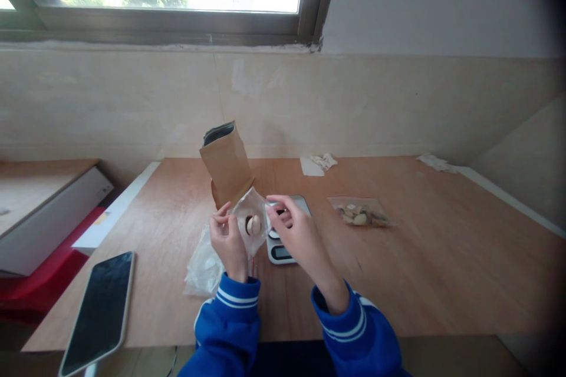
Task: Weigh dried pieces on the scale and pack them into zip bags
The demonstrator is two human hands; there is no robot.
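Note:
Between my two hands is a small clear plastic bag (pixel 250 203) with a few pale, flat slices (pixel 253 225) inside. My left hand (pixel 229 242) pinches the bag's left edge, fingers closed. At its right edge, my right hand (pixel 295 231) grips the bag between thumb and fingers. Partly under my right hand lies a small white digital scale (pixel 283 255), its display facing me. A heap of clear plastic bags (pixel 204 271) rests on the table by my left wrist. Behind my left hand stands a brown paper bag (pixel 227 168), open at the top and leaning.
A clear zip bag of similar slices (pixel 360 213) lies right of the scale. A tablet (pixel 104 300) sits at the table's left front edge. White paper with crumpled tissue (pixel 325 161) is at the back, and more tissue (pixel 437 162) lies at the far right.

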